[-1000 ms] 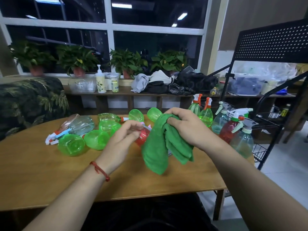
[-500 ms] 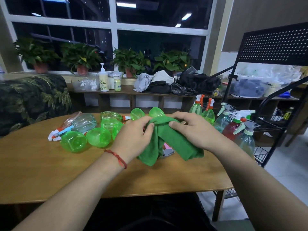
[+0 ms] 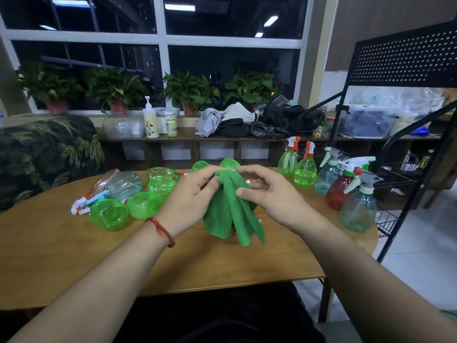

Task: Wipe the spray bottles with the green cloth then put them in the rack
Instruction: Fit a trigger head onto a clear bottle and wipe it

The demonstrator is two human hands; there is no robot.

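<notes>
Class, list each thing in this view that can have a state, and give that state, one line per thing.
left hand, pinching the top of the green cloth.
right hand, thumb and fingers gripping the cloth.
green cloth, bunched, hanging in folds from both hands.
upright spray bottles, five standing at the table's right end, trigger heads on.
green bottles, lying on their sides at the left.
clear bottle, lying on its side.

Head camera — looking forward-down, near the table (image 3: 61,256).
</notes>
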